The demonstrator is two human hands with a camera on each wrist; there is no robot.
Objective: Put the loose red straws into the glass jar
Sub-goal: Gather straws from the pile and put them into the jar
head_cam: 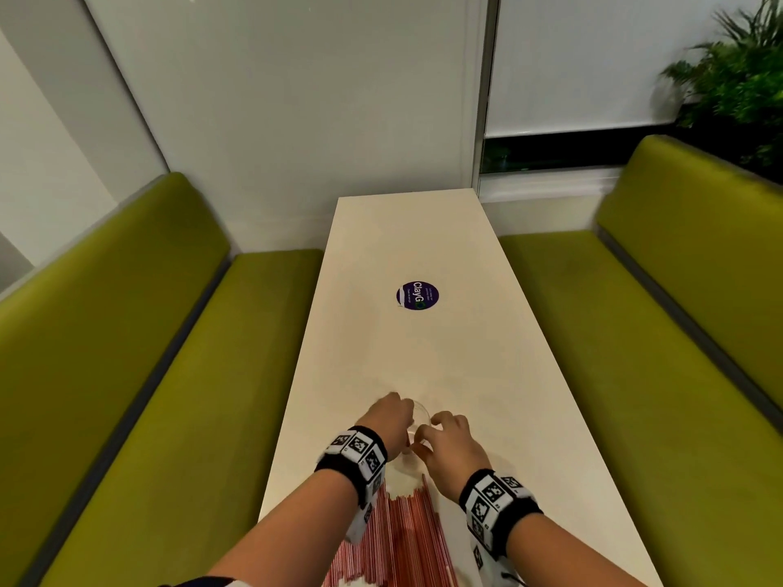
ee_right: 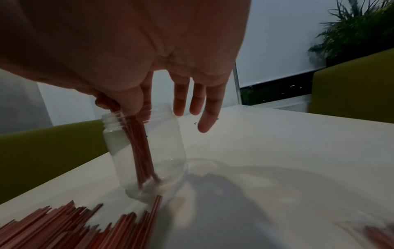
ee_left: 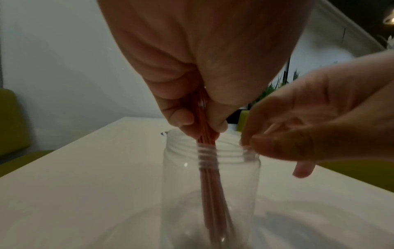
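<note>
1. A booth in a café or canteen is shown: a long narrow white table (head_cam: 423, 247) is set end-on against a pale wall (head_cam: 296, 99)
2. The table is flanked by two green padded benches (head_cam: 178, 332) with matching backrests
3. A round purple sticker (head_cam: 417, 295) printed "ClayGo" is stuck to the tabletop
4. A window with a lowered white blind (head_cam: 593, 57) is seen behind, and a leafy green plant (head_cam: 737, 78) beside the right bench
</note>
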